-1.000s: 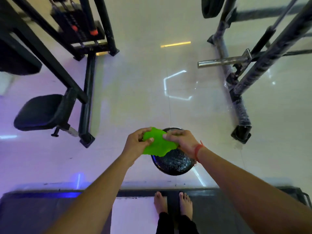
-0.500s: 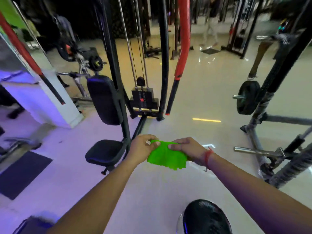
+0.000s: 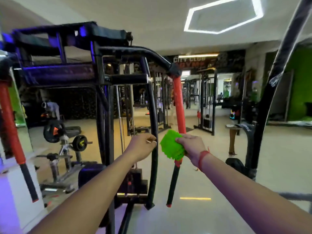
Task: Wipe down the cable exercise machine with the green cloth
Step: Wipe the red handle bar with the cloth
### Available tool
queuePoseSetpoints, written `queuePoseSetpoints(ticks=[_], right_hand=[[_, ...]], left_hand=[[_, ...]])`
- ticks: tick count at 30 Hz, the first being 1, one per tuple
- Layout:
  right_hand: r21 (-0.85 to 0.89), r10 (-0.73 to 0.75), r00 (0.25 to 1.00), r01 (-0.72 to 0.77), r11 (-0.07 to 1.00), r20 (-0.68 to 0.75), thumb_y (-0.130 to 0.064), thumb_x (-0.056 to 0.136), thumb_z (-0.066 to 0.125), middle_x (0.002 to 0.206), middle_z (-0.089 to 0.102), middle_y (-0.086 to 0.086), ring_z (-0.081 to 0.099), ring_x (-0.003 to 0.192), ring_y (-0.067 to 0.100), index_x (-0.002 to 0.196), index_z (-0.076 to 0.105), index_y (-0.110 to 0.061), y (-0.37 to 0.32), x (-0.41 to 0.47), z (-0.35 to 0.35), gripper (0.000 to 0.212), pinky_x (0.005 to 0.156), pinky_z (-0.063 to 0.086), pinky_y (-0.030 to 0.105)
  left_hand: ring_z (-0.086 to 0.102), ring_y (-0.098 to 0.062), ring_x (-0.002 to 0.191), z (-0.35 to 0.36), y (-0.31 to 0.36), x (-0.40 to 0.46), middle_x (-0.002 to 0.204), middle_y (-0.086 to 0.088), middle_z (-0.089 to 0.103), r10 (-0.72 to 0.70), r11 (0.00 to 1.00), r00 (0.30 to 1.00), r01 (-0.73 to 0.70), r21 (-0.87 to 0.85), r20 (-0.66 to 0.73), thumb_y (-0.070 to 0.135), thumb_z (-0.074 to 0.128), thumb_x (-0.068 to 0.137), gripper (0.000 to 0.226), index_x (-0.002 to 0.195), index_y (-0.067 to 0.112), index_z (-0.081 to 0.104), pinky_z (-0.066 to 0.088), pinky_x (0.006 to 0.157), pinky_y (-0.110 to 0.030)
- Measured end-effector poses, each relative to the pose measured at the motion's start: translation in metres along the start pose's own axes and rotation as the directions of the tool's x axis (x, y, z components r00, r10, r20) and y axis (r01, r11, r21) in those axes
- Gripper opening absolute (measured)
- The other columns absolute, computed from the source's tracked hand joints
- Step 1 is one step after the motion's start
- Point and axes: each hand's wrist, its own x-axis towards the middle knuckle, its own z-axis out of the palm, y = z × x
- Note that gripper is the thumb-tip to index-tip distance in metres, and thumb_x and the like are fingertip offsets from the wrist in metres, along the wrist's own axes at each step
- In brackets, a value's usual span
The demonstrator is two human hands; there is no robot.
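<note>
Right hand [image 3: 191, 146], lower centre-right of the frame, grips the bunched green cloth [image 3: 171, 146] against the red bar [image 3: 179, 105], apparently placed to wipe it. Left hand [image 3: 143, 146], centre, has its fingers curled beside the black upright [image 3: 154, 115] of the cable exercise machine [image 3: 101, 81], perhaps to steady it; whether they clasp the upright cannot be told. Behind, the weight stack [image 3: 135, 179] is partly hidden by the left forearm. Far machines at centre right are too blurred to identify.
</note>
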Motion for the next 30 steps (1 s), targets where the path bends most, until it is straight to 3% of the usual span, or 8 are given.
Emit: queuePoseSetpoints(ticks=[2, 5, 10, 13, 18, 23, 26, 30], right_hand=[[0.013, -0.107, 0.991, 0.108, 0.994, -0.083, -0.020, 0.069, 0.083, 0.089, 0.079, 0.008, 0.076, 0.086, 0.028, 0.098, 0.080, -0.015, -0.030, 0.021, 0.007, 0.030, 0.084, 0.062, 0.049], [0.032, -0.227, 0.953, 0.237, 0.971, -0.199, -0.018, 0.077, 0.080, 0.079, 0.076, 0.003, 0.073, 0.073, 0.021, 0.096, 0.080, -0.019, -0.072, 0.048, 0.015, 0.019, 0.067, 0.064, 0.036], [-0.026, -0.408, 0.826, 0.432, 0.901, -0.388, -0.032, 0.078, 0.078, 0.108, 0.076, -0.003, 0.071, 0.099, 0.019, 0.115, 0.076, -0.028, -0.124, 0.102, 0.024, 0.038, 0.098, 0.057, 0.037], [-0.152, -0.538, 0.730, 0.528, 0.835, -0.421, -0.026, 0.090, 0.074, 0.119, 0.071, 0.000, 0.068, 0.106, 0.020, 0.125, 0.072, -0.023, -0.156, 0.130, 0.030, 0.035, 0.100, 0.052, 0.029], [-0.567, -0.833, 0.518, 0.633, 0.527, -0.196, -0.028, 0.094, 0.069, 0.121, 0.073, 0.008, 0.066, 0.115, 0.024, 0.125, 0.072, -0.020, -0.207, 0.193, 0.047, 0.032, 0.105, 0.045, 0.028], [-0.792, -0.864, 0.463, 0.594, 0.137, 0.198, -0.025, 0.097, 0.063, 0.149, 0.054, 0.006, 0.054, 0.131, 0.028, 0.132, 0.063, -0.014, -0.225, 0.258, 0.072, 0.037, 0.109, 0.041, 0.038], [-0.820, -0.882, 0.393, 0.572, 0.013, 0.260, -0.026, 0.100, 0.056, 0.147, 0.049, 0.010, 0.061, 0.118, 0.032, 0.144, 0.044, -0.013, -0.214, 0.276, 0.069, 0.047, 0.094, 0.049, 0.042], [-0.883, -0.905, 0.330, 0.459, -0.093, 0.267, -0.015, 0.102, 0.053, 0.139, 0.059, 0.019, 0.068, 0.100, 0.040, 0.152, 0.036, -0.010, -0.188, 0.280, 0.050, 0.053, 0.073, 0.051, 0.041]], left_hand=[[0.057, -0.011, 0.109, -0.014, 0.011, 0.029, 0.122, 0.003, 0.065, 0.041, 0.999, 0.999, -0.040, 0.025, -0.011, 0.024, 0.059, 0.099, 0.030, 0.127, 0.019, 0.066, 0.042, 0.092, -0.024], [0.059, -0.015, 0.112, -0.027, 0.030, 0.070, 0.121, 0.000, 0.066, 0.091, 0.996, 0.995, -0.091, 0.002, -0.049, 0.023, 0.057, 0.099, 0.030, 0.127, 0.017, 0.068, 0.044, 0.094, -0.026], [0.064, -0.026, 0.104, -0.038, 0.057, 0.145, 0.101, -0.003, 0.070, 0.063, 0.985, 0.988, -0.085, -0.151, -0.143, 0.035, 0.051, 0.100, 0.032, 0.103, 0.013, 0.073, 0.049, 0.094, -0.036], [0.064, -0.030, 0.104, -0.045, 0.067, 0.190, 0.103, -0.009, 0.070, 0.014, 0.948, 0.971, -0.088, -0.306, -0.238, 0.044, 0.047, 0.097, 0.039, 0.100, 0.014, 0.072, 0.047, 0.101, -0.048], [0.062, -0.020, 0.107, -0.055, 0.074, 0.269, 0.114, -0.003, 0.069, 0.072, 0.902, 0.947, -0.196, -0.386, -0.312, 0.062, 0.034, 0.092, 0.045, 0.096, 0.031, 0.067, 0.045, 0.104, -0.049], [0.060, -0.019, 0.120, -0.054, 0.061, 0.340, 0.129, 0.005, 0.068, 0.124, 0.870, 0.937, -0.260, -0.418, -0.325, 0.076, 0.026, 0.079, 0.072, 0.115, 0.031, 0.070, 0.039, 0.111, -0.049], [0.056, -0.019, 0.127, -0.046, 0.048, 0.364, 0.136, 0.003, 0.064, 0.168, 0.849, 0.937, -0.296, -0.437, -0.308, 0.084, 0.020, 0.073, 0.079, 0.114, 0.039, 0.071, 0.034, 0.116, -0.047], [0.049, -0.020, 0.134, -0.035, 0.029, 0.381, 0.146, -0.001, 0.056, 0.221, 0.824, 0.930, -0.340, -0.454, -0.294, 0.067, 0.020, 0.099, 0.061, 0.123, 0.038, 0.068, 0.029, 0.109, -0.035]])
